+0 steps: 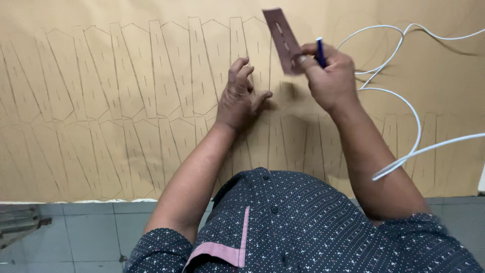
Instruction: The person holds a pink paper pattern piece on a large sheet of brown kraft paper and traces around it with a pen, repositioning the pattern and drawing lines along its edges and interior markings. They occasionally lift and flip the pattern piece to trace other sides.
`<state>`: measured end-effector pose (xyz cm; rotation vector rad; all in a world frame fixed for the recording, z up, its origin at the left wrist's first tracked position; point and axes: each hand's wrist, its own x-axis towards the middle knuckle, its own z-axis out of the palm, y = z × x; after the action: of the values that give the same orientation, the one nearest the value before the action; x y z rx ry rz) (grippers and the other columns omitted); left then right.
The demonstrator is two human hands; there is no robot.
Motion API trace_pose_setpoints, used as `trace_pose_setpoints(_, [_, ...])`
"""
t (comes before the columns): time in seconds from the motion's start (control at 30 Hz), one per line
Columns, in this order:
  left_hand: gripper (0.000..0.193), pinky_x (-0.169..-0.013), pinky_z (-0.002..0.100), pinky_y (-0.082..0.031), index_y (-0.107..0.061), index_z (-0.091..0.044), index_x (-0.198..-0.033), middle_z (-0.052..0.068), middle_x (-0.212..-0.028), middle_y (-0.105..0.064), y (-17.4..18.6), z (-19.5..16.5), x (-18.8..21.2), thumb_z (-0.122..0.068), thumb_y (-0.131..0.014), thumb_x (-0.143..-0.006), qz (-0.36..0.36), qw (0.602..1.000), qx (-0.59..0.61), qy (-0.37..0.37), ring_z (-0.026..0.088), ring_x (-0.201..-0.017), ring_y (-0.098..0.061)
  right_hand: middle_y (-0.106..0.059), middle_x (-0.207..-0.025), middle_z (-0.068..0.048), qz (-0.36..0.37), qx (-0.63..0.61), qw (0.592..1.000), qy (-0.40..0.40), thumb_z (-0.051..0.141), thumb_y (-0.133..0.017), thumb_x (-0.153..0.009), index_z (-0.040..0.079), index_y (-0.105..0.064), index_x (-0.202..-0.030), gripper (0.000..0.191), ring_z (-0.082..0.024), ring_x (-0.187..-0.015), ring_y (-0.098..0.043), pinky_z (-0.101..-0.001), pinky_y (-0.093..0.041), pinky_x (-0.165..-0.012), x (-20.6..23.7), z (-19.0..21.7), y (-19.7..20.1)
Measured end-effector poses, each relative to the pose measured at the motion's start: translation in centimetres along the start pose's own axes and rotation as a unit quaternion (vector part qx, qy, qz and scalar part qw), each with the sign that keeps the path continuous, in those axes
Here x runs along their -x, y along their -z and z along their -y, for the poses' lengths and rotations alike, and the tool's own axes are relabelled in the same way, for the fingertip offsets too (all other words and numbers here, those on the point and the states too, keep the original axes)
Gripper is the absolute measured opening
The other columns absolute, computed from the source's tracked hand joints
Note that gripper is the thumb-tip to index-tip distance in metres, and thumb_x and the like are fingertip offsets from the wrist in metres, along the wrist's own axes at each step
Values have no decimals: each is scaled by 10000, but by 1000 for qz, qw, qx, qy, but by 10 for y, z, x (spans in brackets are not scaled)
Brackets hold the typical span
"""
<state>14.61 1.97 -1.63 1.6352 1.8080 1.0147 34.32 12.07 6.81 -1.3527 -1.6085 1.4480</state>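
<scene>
while left hand (237,96) presses brown sheet (101,101) open-fingered, right hand (328,76) grips template (283,40), pen (320,52).

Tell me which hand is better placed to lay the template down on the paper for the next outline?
The right hand, probably. It holds the brown template and a blue pen, lifted above the paper. The left hand rests flat on the paper and holds nothing.
</scene>
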Motion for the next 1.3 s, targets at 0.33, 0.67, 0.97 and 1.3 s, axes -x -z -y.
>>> trace_pose_setpoints(0.33, [466, -1180, 451, -355, -551, -195, -1393, 6, -1515, -509, -13, -26, -23, -373, -705, -992, 89, 976, -182, -77, 231, -1409, -503, -720, -991, -82, -20, 157, 985, 70, 81, -772, -934, -34, -646, -1209, 324, -132, -869, -694, -285, -579, -774, -15, -36, 26])
trace_pose_setpoints(0.67, [846, -1250, 532, -70, -442, -229, -1523, -38, -1626, -363, -27, -35, -49, -576, -765, -822, 142, 973, -179, -39, 193, -1534, -263, -746, -886, -59, -50, 201, 978, 15, 159, -844, -893, 14, -703, -1155, 331, -123, -763, -711, -286, -579, -692, -27, -56, 21])
trace_pose_setpoints(0.97, [824, -1268, 498, -67, -433, -232, -1551, -48, -1654, -344, -31, -26, -48, -567, -740, -863, 126, 973, -185, -59, 171, -1545, -266, -748, -849, -58, -60, 215, 974, 22, 182, -873, -852, 12, -721, -1055, 306, -123, -750, -729, -283, -585, -694, -36, -59, 19])
trace_pose_setpoints(1.3, [828, -1270, 488, -60, -423, -244, -1558, -66, -1653, -332, -30, -29, -46, -615, -703, -873, 137, 968, -205, -56, 164, -1541, -258, -722, -854, -43, -28, 197, 980, -21, 188, -857, -858, 33, -693, -1052, 297, -113, -752, -681, -280, -557, -687, -40, -62, 26])
